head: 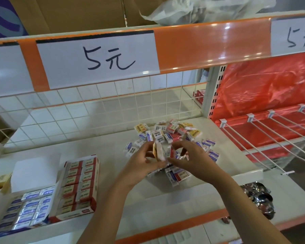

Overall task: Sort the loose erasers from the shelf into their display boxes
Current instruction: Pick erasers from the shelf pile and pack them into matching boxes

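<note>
Several erasers [159,152] blur between both hands' fingers [179,162]

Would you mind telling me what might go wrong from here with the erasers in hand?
1. The left hand grips several small wrapped erasers at once; one may slip back into the loose pile.
2. The right hand is pinching a red-labelled eraser from the mixed pile; colours could land in the wrong box, blue-labelled or red-labelled.
</note>
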